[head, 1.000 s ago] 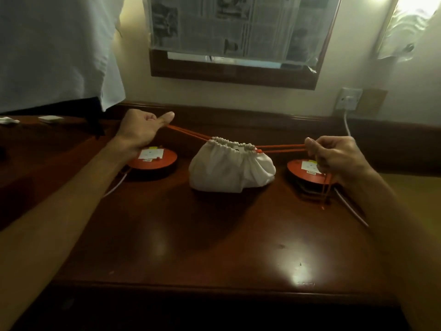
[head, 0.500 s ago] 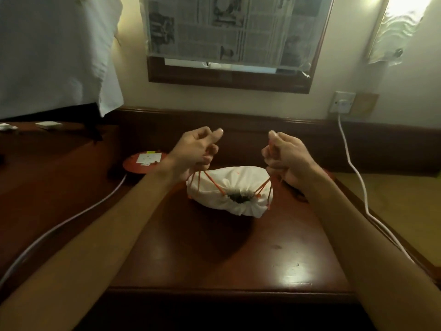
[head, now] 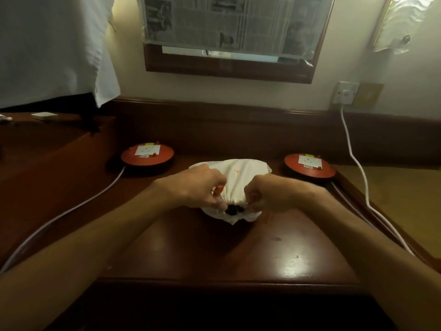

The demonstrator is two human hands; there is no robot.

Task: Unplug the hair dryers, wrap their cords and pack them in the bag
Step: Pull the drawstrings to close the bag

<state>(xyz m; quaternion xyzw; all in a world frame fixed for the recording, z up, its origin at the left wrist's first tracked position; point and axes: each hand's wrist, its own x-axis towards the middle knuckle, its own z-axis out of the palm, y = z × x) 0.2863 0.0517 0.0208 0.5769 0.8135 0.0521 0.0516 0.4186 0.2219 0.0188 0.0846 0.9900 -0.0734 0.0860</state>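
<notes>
Since a moment ago you've dropped both hands onto the white cloth drawstring bag (head: pixel 235 177), left hand (head: pixel 198 187) and right hand (head: pixel 269 194) pinching its gathered mouth between them, contents hidden, labels unreadable.

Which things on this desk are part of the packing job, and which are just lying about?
Part of the job:
white drawstring bag, dark contents showing at its mouth
left hand and right hand, pinching the mouth
orange drawstring

Lying about:
two red socket reels
white cables
wall socket
framed newspaper
</notes>
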